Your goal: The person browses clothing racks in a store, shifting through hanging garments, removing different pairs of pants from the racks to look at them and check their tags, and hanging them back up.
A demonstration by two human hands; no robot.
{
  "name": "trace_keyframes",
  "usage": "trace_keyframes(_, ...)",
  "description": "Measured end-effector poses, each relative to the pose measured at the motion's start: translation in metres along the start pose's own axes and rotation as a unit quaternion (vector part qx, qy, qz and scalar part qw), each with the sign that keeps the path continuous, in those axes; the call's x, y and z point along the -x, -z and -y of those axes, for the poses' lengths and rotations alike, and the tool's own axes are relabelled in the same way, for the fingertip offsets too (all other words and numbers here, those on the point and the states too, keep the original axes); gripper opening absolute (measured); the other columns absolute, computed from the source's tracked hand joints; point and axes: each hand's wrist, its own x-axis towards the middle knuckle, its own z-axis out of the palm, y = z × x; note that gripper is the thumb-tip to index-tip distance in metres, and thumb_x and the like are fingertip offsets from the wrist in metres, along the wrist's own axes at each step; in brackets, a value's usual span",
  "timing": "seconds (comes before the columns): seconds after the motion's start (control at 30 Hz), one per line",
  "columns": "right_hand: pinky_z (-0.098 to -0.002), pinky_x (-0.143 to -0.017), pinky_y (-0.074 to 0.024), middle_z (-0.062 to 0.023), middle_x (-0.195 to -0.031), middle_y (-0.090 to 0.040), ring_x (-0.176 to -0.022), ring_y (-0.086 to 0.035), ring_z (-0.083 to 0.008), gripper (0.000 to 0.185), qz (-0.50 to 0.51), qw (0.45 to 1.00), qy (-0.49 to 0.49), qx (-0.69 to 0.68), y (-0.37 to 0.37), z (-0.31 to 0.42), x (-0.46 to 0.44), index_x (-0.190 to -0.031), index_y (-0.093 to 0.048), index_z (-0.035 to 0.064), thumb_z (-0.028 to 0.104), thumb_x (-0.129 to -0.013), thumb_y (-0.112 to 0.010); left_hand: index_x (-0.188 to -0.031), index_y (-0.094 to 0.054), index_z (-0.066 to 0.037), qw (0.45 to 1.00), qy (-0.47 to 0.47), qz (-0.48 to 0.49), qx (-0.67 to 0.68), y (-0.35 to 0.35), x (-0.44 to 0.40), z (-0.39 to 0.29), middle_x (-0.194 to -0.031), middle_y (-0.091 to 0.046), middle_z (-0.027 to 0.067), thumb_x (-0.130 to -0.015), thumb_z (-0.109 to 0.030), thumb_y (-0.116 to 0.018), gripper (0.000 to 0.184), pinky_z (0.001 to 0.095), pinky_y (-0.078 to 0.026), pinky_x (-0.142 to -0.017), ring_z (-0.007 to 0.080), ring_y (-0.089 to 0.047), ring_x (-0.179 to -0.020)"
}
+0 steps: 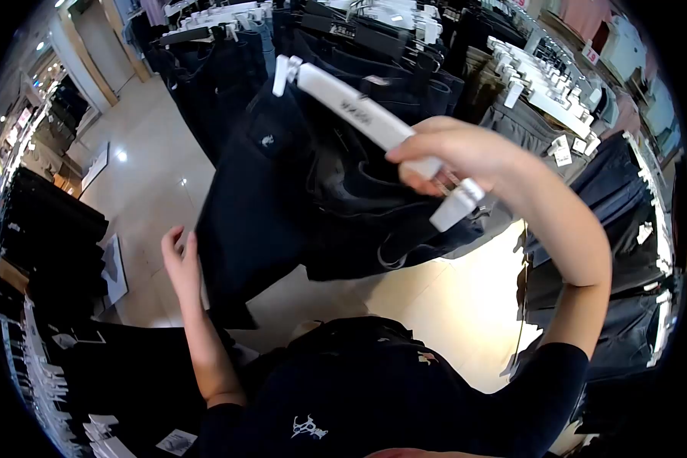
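Note:
My right hand [450, 156] grips a white clip hanger [351, 107] near its right end, and the hanger slants from upper left to lower right. Dark trousers [259, 198] are spread below and behind the hanger; whether both clips hold them cannot be made out. My left hand [182, 263] is raised at the left of the trousers, fingers apart and holding nothing.
Racks of dark trousers on white hangers [542, 99] stand ahead and to the right. Another rack with dark clothes [53, 237] is at the left. A tiled floor [149, 145] shows between them. More hangers [46, 382] are at lower left.

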Motion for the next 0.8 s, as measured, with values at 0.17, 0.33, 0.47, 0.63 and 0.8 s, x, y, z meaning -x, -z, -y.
trace_keyframes(0.17, -0.0232, -0.051, -0.0407, -0.0023, -0.065, -0.055, -0.054, -0.052, -0.0108, 0.014, 0.091, 0.993, -0.038, -0.058, -0.076, -0.026, -0.048, -0.077, -0.058, 0.0028, 0.015, -0.076, -0.064, -0.12, -0.044, -0.002, 0.871, 0.155, 0.287, 0.366, -0.04, 0.027, -0.136, -0.112, -0.051, 0.0138, -0.091, -0.031, -0.048, 0.041, 0.0395, -0.044, -0.086, 0.0256, -0.051, -0.106)
trace_keyframes(0.33, -0.0256, -0.076, -0.0422, -0.0059, -0.093, -0.054, -0.083, -0.052, -0.0104, 0.037, 0.27, 0.943, 0.14, -0.134, -0.147, -0.077, -0.064, -0.113, -0.046, -0.0015, 0.018, -0.085, -0.058, -0.108, -0.039, 0.001, 0.777, 0.381, 0.269, 0.424, -0.048, 0.01, -0.142, -0.095, -0.053, 0.0126, -0.084, -0.028, -0.06, 0.043, 0.036, -0.052, -0.063, 0.0231, -0.057, -0.083)
trace_keyframes(0.47, -0.0325, -0.095, -0.0348, -0.0147, -0.12, -0.046, -0.113, -0.045, -0.0221, 0.046, 0.221, 0.91, 0.35, 0.007, -0.153, -0.115, -0.063, -0.124, -0.041, 0.0006, 0.022, -0.086, -0.057, -0.106, -0.044, 0.002, 0.799, 0.396, 0.239, 0.383, -0.026, 0.0, -0.123, -0.076, -0.051, 0.0048, -0.081, -0.011, -0.06, 0.032, 0.0177, -0.034, -0.041, 0.0058, -0.041, -0.052)
trace_keyframes(0.63, -0.0268, -0.085, -0.0443, -0.0079, -0.117, -0.049, -0.101, -0.054, -0.0158, 0.03, 0.052, 0.958, 0.275, -0.065, -0.109, -0.195, -0.124, -0.115, -0.052, 0.0016, 0.01, -0.086, -0.055, -0.122, -0.038, 0.007, 0.798, 0.381, 0.268, 0.382, 0.02, 0.002, -0.148, -0.065, -0.038, -0.001, -0.084, -0.007, -0.048, 0.041, 0.0159, -0.024, -0.035, 0.0035, -0.032, -0.044)
trace_keyframes(0.8, -0.0306, -0.093, -0.0392, -0.0132, -0.121, -0.05, -0.114, -0.046, -0.0198, 0.043, 0.057, 0.941, 0.203, -0.265, -0.088, -0.205, -0.124, -0.125, -0.042, 0.0001, 0.008, -0.085, -0.055, -0.114, -0.043, 0.012, 0.869, 0.303, 0.326, 0.217, 0.04, 0.02, -0.199, -0.054, -0.04, -0.0013, -0.078, -0.016, -0.059, 0.048, 0.016, -0.027, -0.032, 0.0037, -0.036, -0.036)
